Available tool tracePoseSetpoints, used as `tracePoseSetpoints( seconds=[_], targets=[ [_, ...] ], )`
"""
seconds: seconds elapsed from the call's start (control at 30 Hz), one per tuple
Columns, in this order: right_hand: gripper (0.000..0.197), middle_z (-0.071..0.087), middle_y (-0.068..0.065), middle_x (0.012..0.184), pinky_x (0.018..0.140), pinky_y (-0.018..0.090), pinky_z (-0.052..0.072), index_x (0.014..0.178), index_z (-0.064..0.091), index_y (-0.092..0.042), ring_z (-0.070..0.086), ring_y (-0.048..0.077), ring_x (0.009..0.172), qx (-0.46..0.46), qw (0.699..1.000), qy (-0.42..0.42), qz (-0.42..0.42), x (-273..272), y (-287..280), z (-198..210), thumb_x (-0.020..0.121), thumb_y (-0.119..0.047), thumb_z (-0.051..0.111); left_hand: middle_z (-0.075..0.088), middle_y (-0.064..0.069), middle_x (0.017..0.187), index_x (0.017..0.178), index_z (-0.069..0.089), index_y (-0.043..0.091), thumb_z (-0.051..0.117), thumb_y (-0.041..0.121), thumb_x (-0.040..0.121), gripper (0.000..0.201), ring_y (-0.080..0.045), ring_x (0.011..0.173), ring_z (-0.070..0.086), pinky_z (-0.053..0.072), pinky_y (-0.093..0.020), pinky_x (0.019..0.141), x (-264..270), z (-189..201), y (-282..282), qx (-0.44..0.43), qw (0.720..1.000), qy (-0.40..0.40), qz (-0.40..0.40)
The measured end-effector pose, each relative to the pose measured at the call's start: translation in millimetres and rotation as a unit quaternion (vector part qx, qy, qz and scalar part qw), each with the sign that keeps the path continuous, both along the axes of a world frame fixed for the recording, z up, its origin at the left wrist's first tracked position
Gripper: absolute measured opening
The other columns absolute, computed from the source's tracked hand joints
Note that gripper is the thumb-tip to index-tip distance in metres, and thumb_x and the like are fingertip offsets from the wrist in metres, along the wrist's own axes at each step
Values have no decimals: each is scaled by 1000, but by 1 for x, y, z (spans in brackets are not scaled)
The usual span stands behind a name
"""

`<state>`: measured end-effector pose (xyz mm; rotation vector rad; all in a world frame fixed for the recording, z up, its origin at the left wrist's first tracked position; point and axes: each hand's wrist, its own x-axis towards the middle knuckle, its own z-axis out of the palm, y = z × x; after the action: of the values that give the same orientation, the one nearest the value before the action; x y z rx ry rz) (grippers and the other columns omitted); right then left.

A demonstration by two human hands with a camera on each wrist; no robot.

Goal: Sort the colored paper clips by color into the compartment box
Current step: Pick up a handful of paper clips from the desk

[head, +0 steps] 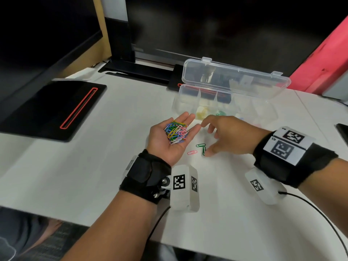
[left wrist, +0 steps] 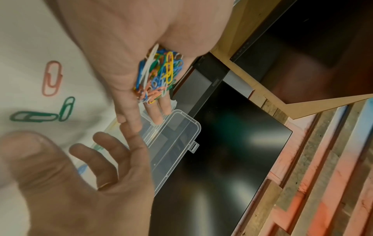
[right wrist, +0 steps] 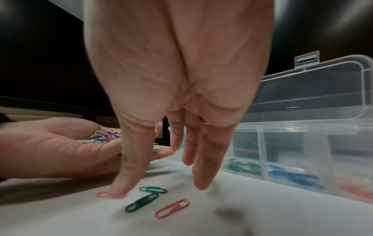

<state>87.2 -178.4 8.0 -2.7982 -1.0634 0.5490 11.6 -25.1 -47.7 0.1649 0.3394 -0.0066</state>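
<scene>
Only "ThinkVision" (left wrist: pixel 215 82) reads, faintly; left hand (head: pixel 169 137) cups clips (head: pixel 176 131), right hand (head: pixel 231 135) splayed.

white desk (head: pixel 113 166) | dark monitor (head: pixel 226 25) behind | black pad (head: pixel 47 110) left | red panel (head: pixel 323 59) right

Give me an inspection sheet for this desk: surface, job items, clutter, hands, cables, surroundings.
Surface: white table, flat.
Job's things: clear compartment box, lid open; yellow, green, blue and red clips sorted inside. Mixed clip pile in left palm. Two green clips and a pink clip loose on the table.
Clutter: black pad with a red outline.
Hands: left hand palm up, cupping the pile; right hand spread, thumb tip pressing another pink clip.
Cables: black wrist-camera cable.
Surroundings: dark monitor behind the box.
</scene>
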Motion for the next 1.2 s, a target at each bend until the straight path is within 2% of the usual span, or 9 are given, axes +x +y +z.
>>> tracePoseSetpoints(
  seconds=[0.17, 0.33, 0.43, 0.57, 0.7, 0.83, 0.93, 1.1, 1.2],
  targets=[
    [58, 65, -2, 112, 69, 15, 36, 126, 64, -26, 49, 7, 87, -16, 998, -2, 53, -5, 7, -7, 72, -31, 84, 68, -29, 102, 104, 62, -12, 35, 15, 100, 39, -44, 103, 60, 47, -50, 89, 1, 1, 3, -10, 1000, 0, 14],
    [20, 75, -4, 76, 67, 9, 42, 87, 79, -19, 62, 1, 69, 54, 997, 12, 63, -4, 4, -16, 79, -3, 71, 68, -28, 103, 104, 62, -12, 34, 15, 100, 39, -43, 104, 60, 46, -50, 90, 1, 1, 1, -10, 1000, 0, 14],
    [22, 75, -7, 73, 68, 3, 41, 88, 78, -19, 63, 1, 71, 54, 997, -2, 61, -7, 2, -15, 80, -3, 65, 68, -28, 103, 104, 62, -12, 34, 15, 100, 39, -43, 104, 60, 47, -50, 89, 1, 1, 1, -7, 1000, 1, 15],
    [28, 74, -7, 70, 73, 10, 48, 88, 78, -20, 60, -3, 66, 41, 998, -9, 53, -9, 3, -14, 79, -2, 59, 68, -28, 103, 104, 62, -12, 34, 15, 100, 39, -43, 102, 61, 47, -50, 89, 0, 1, 0, -8, 1000, 3, 18],
    [32, 69, -18, 79, 76, 11, 42, 103, 77, -23, 57, -4, 73, 17, 998, 17, 60, -7, 0, -6, 79, -5, 66, 68, -27, 103, 105, 61, -12, 34, 15, 101, 39, -43, 100, 61, 47, -50, 87, -1, 1, 0, -3, 1000, 3, 19],
    [42, 68, -8, 108, 78, 14, 38, 119, 69, -29, 54, 5, 86, -25, 994, 20, 104, -3, -8, -3, 80, -13, 70, 68, -28, 101, 105, 61, -11, 34, 16, 101, 39, -42, 99, 62, 48, -50, 86, 0, 1, 0, 0, 1000, 7, 20],
    [47, 60, -7, 111, 83, 17, 40, 121, 67, -32, 51, 8, 93, -4, 992, 14, 127, -4, -11, -4, 77, -18, 76, 68, -27, 103, 106, 62, -11, 34, 16, 101, 39, -42, 100, 62, 48, -49, 86, 0, 0, 0, 4, 1000, 6, 18],
    [33, 69, -10, 104, 84, 17, 47, 108, 76, -25, 62, 6, 88, 14, 991, 42, 129, 0, -12, -10, 77, -14, 80, 68, -27, 104, 106, 62, -11, 34, 16, 101, 39, -42, 100, 63, 48, -49, 90, 1, -2, 1, -1, 1000, 6, 20],
    [17, 74, -10, 92, 74, 6, 42, 96, 79, -23, 61, -6, 75, 37, 989, 36, 141, -1, -19, -15, 81, -14, 77, 68, -28, 104, 106, 62, -11, 34, 16, 101, 39, -42, 100, 62, 47, -49, 92, 1, -2, 1, 1, 1000, 6, 20]
  ],
)
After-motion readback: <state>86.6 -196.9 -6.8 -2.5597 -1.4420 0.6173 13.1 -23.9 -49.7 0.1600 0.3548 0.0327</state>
